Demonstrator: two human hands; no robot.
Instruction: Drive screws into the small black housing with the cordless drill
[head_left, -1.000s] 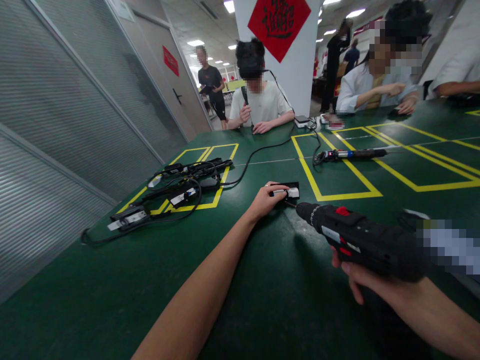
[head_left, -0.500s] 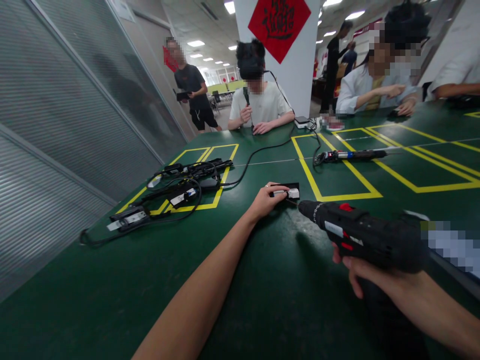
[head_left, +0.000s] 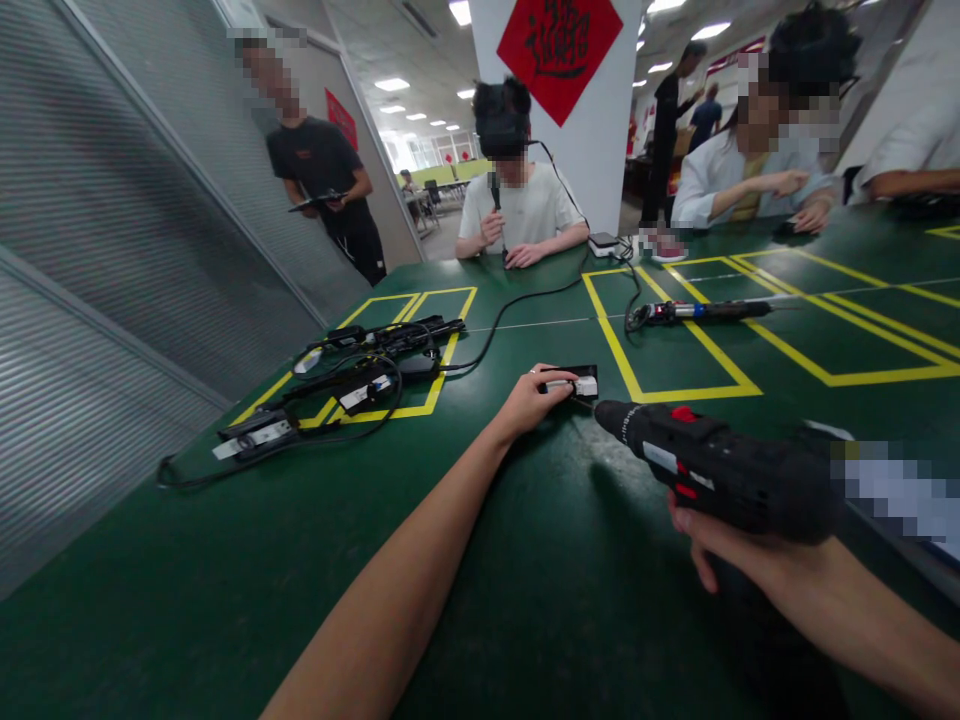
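Note:
My left hand (head_left: 531,402) is closed on a small black box with a white label (head_left: 586,385), pressing it to the green tabletop, its fingers hiding part of it. In my right hand (head_left: 750,550) is a black cordless drill (head_left: 712,470) with red switches, gripped by the handle. A thin bit runs from the chuck to the near side of the box, beside my left fingertips. Whether the tip touches the box I cannot tell.
Black power adapters (head_left: 367,385) and cables lie in a heap at left. Beyond the drill lies a wired pen-shaped tool (head_left: 705,311) across yellow tape outlines. A blurred-out pale object (head_left: 907,500) is at right. A person (head_left: 517,200) across the table holds a screwdriver-like tool.
A person in dark clothes at the back left has walked closer and further left. The drill has shifted very slightly left; my left hand and the box stay in place.

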